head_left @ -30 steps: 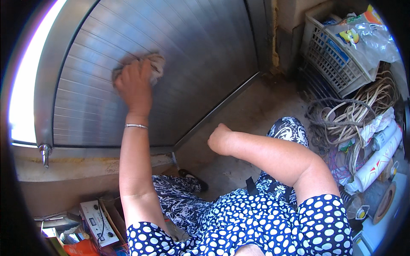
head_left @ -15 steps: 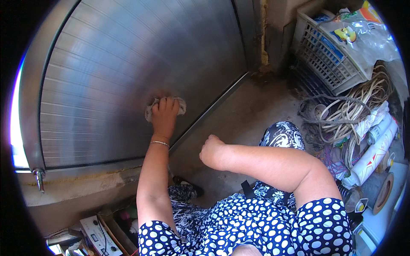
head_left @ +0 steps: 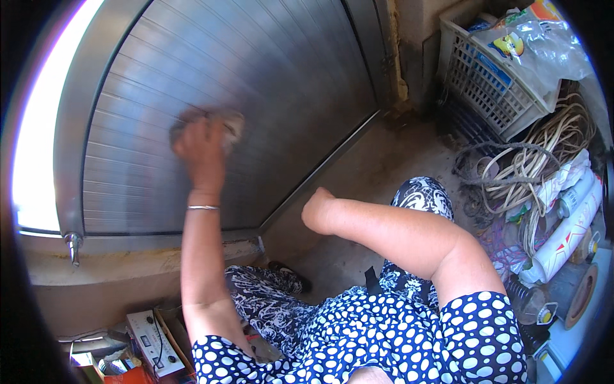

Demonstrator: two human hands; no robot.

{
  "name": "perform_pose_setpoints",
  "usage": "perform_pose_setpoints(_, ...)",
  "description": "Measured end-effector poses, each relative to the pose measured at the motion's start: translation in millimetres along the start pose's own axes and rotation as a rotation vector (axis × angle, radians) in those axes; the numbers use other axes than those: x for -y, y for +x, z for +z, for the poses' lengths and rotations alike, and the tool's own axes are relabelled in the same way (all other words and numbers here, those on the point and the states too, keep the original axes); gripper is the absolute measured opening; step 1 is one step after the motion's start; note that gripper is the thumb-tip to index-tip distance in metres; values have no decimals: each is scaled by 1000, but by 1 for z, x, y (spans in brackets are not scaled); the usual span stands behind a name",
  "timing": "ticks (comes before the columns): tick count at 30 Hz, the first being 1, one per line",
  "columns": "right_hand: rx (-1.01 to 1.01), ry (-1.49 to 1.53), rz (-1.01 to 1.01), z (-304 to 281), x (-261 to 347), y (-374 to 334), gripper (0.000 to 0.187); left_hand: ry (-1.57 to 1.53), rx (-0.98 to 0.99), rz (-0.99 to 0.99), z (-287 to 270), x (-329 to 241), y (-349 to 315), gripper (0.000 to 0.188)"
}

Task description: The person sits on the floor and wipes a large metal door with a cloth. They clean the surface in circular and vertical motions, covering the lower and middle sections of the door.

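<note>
My left hand (head_left: pixel 201 150) presses a greyish cloth (head_left: pixel 235 125) flat against a silvery, ribbed metal door panel (head_left: pixel 281 83). The fingers and the cloth are smeared by motion, and a bracelet circles that wrist. My right hand (head_left: pixel 318 211) is closed in a loose fist in the air before my knee, apart from the door. Nothing shows in the fist, though its finger side is partly hidden.
To the right stands a pale plastic crate (head_left: pixel 483 86) with plastic bags. Below it lie a coiled cable (head_left: pixel 531 166), a white tube-like canister (head_left: pixel 566 240) and jugs. A white box with knobs (head_left: pixel 153 342) sits at lower left. A door handle (head_left: pixel 73 248) juts out above it.
My left hand has slid the cloth up and to the left across the panel. The door has shifted in view, with a wider bright gap at its left. My right fist has barely moved.
</note>
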State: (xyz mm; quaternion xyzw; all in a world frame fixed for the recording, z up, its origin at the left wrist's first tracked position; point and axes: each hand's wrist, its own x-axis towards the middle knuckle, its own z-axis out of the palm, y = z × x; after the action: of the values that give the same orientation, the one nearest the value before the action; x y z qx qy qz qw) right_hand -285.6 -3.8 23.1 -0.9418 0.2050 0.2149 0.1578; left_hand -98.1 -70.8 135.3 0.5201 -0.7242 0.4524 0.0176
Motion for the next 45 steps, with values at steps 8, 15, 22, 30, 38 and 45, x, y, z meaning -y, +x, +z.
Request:
perform_pose_setpoints(8,27,32,54,5,-10,-4,24,124,-417,-200,-61,106,97,57)
perform_pose_setpoints(15,7,-23,24,1,-3,-13,26,136,-240,-135,-33,47,72,57)
perform_pose_setpoints(22,15,-35,20,8,1,-13,27,-9,-152,79,10,-6,35,39)
perform_pose_setpoints(30,11,-45,-16,8,3,-20,25,-129,-20,225,55,-60,0,28)
perform_pose_setpoints(38,34,-34,-48,6,5,-17,24,-294,156,248,112,-117,-56,26)
perform_pose_setpoints(45,60,-17,-28,5,2,-9,25,-354,284,136,94,-124,-47,23)
